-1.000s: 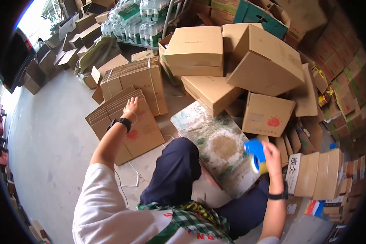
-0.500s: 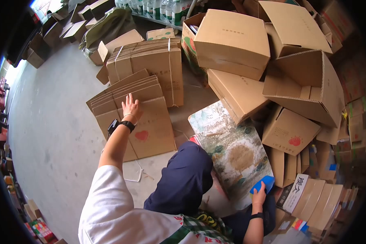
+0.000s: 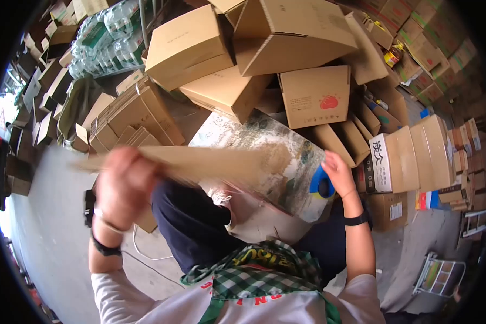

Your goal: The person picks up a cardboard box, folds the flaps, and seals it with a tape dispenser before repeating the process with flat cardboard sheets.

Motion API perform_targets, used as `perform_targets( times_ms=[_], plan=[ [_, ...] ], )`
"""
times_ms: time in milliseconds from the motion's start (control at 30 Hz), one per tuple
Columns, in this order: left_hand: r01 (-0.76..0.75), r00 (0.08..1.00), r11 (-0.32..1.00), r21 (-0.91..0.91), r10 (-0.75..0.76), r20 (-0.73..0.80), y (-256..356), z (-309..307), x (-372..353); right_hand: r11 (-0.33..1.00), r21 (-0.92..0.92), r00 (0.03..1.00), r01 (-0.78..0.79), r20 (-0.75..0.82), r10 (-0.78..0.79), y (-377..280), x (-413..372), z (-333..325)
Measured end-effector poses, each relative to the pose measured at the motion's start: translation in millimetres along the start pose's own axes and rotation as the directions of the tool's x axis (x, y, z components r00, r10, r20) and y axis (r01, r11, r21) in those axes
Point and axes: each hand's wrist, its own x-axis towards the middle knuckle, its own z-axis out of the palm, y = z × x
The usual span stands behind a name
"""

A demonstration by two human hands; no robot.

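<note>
My left hand (image 3: 125, 181) is smeared by motion and grips a flat cardboard sheet (image 3: 216, 164), which stretches to the right across my knee and over part of the board. At the right edge of the worn, stained board (image 3: 243, 132), my right hand (image 3: 337, 171) holds a blue object (image 3: 319, 182) with a dark round part, its fingers closed round the top. Behind my left hand stands a tied bundle of flattened cartons (image 3: 135, 116). A white cord (image 3: 140, 249) lies on the floor below that hand.
Open cartons (image 3: 294, 38) are piled ahead of me, beside a carton with a red print (image 3: 314, 97). Packs of water bottles (image 3: 105, 40) stand at the back left. Stacked cartons (image 3: 416, 156) and a metal rack (image 3: 440, 274) are to the right.
My left hand has come off the flattened cartons, back towards me, now with a cardboard sheet in it. The view has turned to the right. My right hand still holds the blue object.
</note>
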Motion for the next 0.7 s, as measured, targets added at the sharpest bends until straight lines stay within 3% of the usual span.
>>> perform_targets(
  times_ms=[33,67,167,233,267,300,333,400,467,533,567,600,667,700],
  plan=[
    [-0.171,0.985,0.976,-0.138,0.167,-0.037,26.2,9.8,13.3,0.967,0.255,0.998,-0.015,0.067,-0.002,-46.9,-2.7,-3.0],
    [-0.319,0.941,0.876,-0.362,0.339,-0.008,61.5,11.8,42.3,0.941,0.339,0.992,-0.024,0.127,-0.02,-93.0,-9.8,-7.3],
    [-0.6,0.777,0.661,-0.452,0.615,-0.132,149.6,63.6,65.1,0.831,0.553,0.939,-0.062,0.314,-0.139,-143.4,-26.0,3.1],
    [-0.692,0.688,0.561,-0.454,0.703,-0.18,181.1,87.5,71.5,0.842,0.536,0.944,0.057,0.245,-0.22,-141.8,-31.8,38.2],
    [-0.718,0.653,0.534,-0.446,0.739,-0.166,185.6,99.9,70.2,0.974,0.227,0.888,0.028,0.442,-0.128,-127.2,-19.7,45.1],
    [-0.695,0.679,0.556,-0.456,0.716,-0.162,187.4,101.0,69.7,0.998,0.06,0.942,-0.036,0.336,0.013,-131.6,-23.9,47.2],
    [-0.677,0.697,0.567,-0.47,0.698,-0.163,189.3,100.2,69.4,0.856,0.515,0.928,0.046,0.295,-0.228,-121.4,-22.9,54.5],
    [-0.605,0.714,0.581,-0.545,0.698,-0.048,186.4,90.1,68.5,0.88,0.426,0.948,0.212,0.128,-0.291,-119.6,-26.1,49.7],
    [-0.556,0.737,0.624,-0.55,0.676,0.023,183.5,91.1,60.8,0.824,0.539,0.941,0.172,0.158,-0.3,-110.7,-15.5,54.7],
    [-0.548,0.752,0.653,-0.522,0.658,0.035,175.2,97.3,57.8,0.867,0.497,0.961,0.04,0.218,-0.169,-115.1,-13.5,42.3],
    [-0.559,0.737,0.664,-0.496,0.672,0.069,170.5,97.4,59.7,0.799,0.597,0.94,-0.074,0.31,-0.144,-118.6,-20.8,24.1],
    [-0.579,0.722,0.651,-0.491,0.689,0.063,165.6,96.7,61.9,0.843,0.534,0.959,-0.057,0.264,-0.103,-104.7,-9.9,31.6],
    [-0.63,0.715,0.658,-0.413,0.699,0.021,144.6,97.3,49.1,0.99,0.122,0.945,-0.071,0.325,0.028,-115.3,-11.3,1.0],
    [-0.533,0.792,0.76,-0.373,0.603,0.097,130.0,98.9,50.1,0.997,-0.017,0.962,0.075,0.263,-0.068,-96.8,6.7,-1.1]
  ],
)
